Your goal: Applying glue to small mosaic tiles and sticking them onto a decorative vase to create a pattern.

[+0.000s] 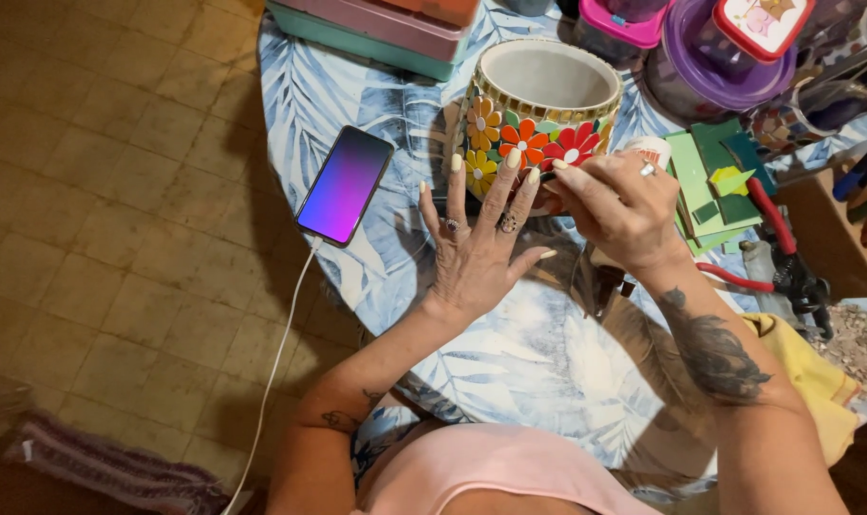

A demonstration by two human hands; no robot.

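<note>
While the left hand (472, 250) spreads its fingers (506, 183) flat against the mosaic flower pot (538, 119) on the tabletop (510, 353), the right hand (617, 205) pinches something small at the pot's side, too hidden to identify.

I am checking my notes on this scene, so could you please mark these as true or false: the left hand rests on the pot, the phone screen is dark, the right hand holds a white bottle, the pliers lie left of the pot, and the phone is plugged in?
1. The left hand rests on the pot. True.
2. The phone screen is dark. False: it glows purple and pink.
3. The right hand holds a white bottle. True.
4. The pliers lie left of the pot. False: they lie to its right.
5. The phone is plugged in. True: a white cable runs from it.
</note>
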